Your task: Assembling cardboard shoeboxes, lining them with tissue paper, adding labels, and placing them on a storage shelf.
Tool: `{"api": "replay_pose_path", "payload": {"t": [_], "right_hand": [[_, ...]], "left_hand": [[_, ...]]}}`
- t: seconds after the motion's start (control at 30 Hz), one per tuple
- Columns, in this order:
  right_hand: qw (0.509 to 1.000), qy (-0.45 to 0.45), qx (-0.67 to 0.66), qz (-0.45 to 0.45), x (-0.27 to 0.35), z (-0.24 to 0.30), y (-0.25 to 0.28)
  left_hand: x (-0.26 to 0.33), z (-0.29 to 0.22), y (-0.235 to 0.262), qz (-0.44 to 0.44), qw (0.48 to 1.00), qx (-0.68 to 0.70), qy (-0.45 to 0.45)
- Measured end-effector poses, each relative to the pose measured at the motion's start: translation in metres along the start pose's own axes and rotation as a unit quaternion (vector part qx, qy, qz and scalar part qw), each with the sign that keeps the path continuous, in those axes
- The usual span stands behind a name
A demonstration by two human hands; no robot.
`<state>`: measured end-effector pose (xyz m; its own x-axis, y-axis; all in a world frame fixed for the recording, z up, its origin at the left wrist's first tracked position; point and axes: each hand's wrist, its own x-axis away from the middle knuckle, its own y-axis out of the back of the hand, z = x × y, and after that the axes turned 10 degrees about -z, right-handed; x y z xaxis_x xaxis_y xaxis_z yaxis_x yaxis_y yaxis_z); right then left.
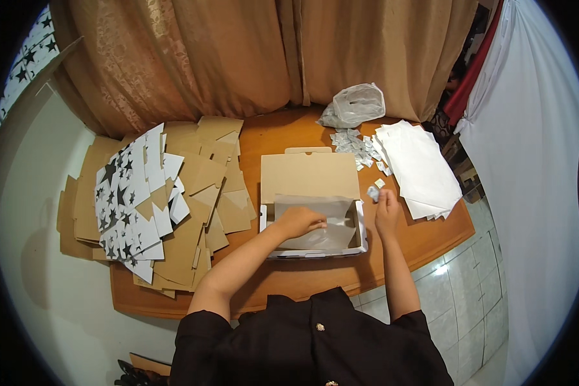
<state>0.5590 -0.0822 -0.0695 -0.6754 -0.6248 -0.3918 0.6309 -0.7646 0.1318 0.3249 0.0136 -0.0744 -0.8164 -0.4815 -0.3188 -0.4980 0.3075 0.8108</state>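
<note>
An open cardboard box [310, 168] stands in the middle of the table, its lid raised at the far side. Inside it lies a greyish translucent sheet [312, 204], lining the bottom and standing up toward the back. My left hand [296, 222] is over the box with its fingers closed; whether anything sits between the fingertips cannot be made out. Just right of the box, my right hand [387, 212] pinches a small pale sachet [374, 193]. More small sachets [357, 145] lie scattered beyond it, in front of a clear plastic bag [360, 103].
To the left are piled flat cardboard box blanks [202, 177], several with white, black-starred faces [123, 199]. A stack of white sheets [421, 167] occupies the right of the wooden table [289, 283]. Brown curtains [206, 58] hang behind; a white cloth [527, 161] hangs at the right.
</note>
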Motion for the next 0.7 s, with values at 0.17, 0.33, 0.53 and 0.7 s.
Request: {"api": "replay_pose_path", "payload": {"t": [0.17, 0.33, 0.53, 0.7], "right_hand": [[0.989, -0.084, -0.099, 0.072, 0.03, 0.014, -0.009], [0.962, -0.199, -0.152, 0.109, 0.047, 0.017, -0.014], [0.878, -0.34, -0.298, 0.153, 0.036, 0.038, -0.017], [0.86, -0.329, -0.249, 0.301, 0.02, 0.0, -0.016]], "left_hand": [[0.007, 0.019, -0.029, 0.103, 0.98, 0.154, 0.072], [0.012, 0.046, -0.04, 0.11, 0.934, 0.294, 0.169], [0.018, 0.052, -0.044, 0.114, 0.925, 0.317, 0.173], [0.016, 0.042, -0.037, 0.097, 0.931, 0.322, 0.141]]}}
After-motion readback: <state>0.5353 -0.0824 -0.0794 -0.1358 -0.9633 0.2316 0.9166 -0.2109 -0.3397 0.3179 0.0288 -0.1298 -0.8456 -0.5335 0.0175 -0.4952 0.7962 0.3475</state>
